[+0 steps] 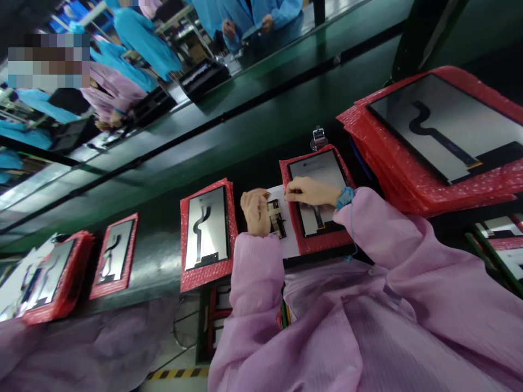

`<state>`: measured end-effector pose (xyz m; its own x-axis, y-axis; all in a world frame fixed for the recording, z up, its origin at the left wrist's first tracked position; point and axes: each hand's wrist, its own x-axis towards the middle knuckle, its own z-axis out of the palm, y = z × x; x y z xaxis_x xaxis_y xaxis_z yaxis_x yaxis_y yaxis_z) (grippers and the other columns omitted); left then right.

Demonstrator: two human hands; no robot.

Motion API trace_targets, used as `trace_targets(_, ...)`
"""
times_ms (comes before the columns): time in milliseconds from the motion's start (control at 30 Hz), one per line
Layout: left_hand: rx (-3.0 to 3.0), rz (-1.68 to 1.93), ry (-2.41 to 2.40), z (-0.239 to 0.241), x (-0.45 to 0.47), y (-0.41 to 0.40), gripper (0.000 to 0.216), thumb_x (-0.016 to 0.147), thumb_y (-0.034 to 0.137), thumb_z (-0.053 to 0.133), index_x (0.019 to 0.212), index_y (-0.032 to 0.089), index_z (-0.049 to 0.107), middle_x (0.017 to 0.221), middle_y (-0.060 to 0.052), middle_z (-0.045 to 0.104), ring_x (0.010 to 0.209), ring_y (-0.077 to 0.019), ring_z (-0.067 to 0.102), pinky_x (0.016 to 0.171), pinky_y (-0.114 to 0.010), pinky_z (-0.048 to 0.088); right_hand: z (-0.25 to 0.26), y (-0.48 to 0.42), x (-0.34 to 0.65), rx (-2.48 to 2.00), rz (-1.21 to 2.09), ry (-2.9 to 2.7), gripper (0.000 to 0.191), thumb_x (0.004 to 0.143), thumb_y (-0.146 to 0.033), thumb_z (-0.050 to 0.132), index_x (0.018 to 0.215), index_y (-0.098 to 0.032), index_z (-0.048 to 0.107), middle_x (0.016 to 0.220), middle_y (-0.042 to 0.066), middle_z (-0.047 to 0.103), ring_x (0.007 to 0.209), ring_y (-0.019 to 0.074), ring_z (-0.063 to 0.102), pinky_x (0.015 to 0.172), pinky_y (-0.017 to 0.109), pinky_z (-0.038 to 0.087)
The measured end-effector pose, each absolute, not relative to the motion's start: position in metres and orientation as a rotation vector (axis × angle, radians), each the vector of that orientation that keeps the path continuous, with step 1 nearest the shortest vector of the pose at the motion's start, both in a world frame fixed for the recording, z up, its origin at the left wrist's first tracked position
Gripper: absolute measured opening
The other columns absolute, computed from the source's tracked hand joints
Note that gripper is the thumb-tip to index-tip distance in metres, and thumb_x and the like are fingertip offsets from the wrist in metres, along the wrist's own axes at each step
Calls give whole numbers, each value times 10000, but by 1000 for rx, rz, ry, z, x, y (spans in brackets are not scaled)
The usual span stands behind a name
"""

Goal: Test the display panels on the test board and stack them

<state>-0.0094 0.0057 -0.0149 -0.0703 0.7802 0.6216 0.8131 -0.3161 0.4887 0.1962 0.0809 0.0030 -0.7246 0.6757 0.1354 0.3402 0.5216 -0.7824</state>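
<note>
Red bubble wrap [327, 244] bears the panel [321, 166], lengthwise away from the worker [335, 326]; left hand [256, 212], right hand [311, 191], fingers curled. Holding anything? Can't tell!

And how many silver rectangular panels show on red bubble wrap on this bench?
5: leftmost panel, next panel, panel beside the left hand, panel under the right hand, rightmost panel. More may be hidden.

A long, glossy dark-green workbench [157, 234] runs diagonally across the view, pale light glinting off its top. 1 slim black rail [273, 90] stretches beyond. Below, yellow-and-black striped tape [180, 373] crosses the pale grey floor [186, 358].
</note>
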Motion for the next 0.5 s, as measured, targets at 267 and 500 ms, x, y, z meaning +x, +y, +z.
trace_targets(267,-1993,-1445,-2044,-24,53,-61,607,1021,456,504,1568,264,322,1652,-177,284,1585,-327,210,1285,-568,224,-6,129,253,-1759,307,-1691,237,941,-215,548,1122,-105,655,1244,215,623,1204,320,556,1087,489,401)
trace_targets(500,-2323,-1276,-2204,-54,88,-77,476,1002,235,451,1478,245,454,1640,-182,321,1585,-320,255,1291,-582,247,-28,159,261,-1816,349,-1724,191,935,-166,502,968,-92,676,1131,228,653,1182,321,569,1090,528,390)
